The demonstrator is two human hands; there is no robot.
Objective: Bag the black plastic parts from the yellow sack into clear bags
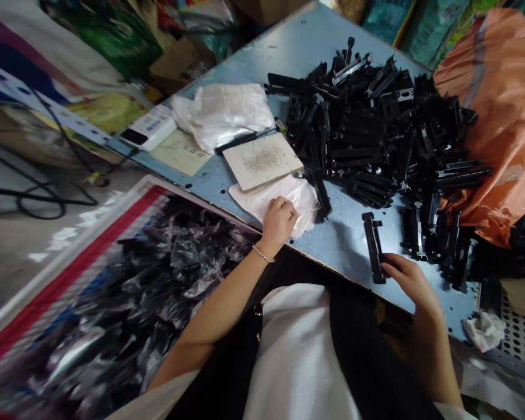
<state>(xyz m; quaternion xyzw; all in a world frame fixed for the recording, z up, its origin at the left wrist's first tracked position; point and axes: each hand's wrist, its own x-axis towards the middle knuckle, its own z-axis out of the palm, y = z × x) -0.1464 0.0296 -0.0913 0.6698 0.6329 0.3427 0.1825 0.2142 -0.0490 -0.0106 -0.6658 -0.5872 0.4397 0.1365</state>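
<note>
My left hand [280, 220] rests with curled fingers on a stack of clear plastic bags [304, 201] near the table's front edge; its fingertips pinch at the bags. Between thumb and fingers, my right hand [409, 277] grips the lower end of a long black plastic part [373, 248], held near the table's front edge. A large heap of similar black parts [359, 128] covers the table's middle and right. Just above the bags under my left hand lies a pale square board [262, 161] with a speckled patch.
Another pile of clear bags [231, 114] and a white device [151, 128] sit at the table's left. Below left, a large container [74, 265] holds bagged black parts. An orange sack [503, 116] stands at right.
</note>
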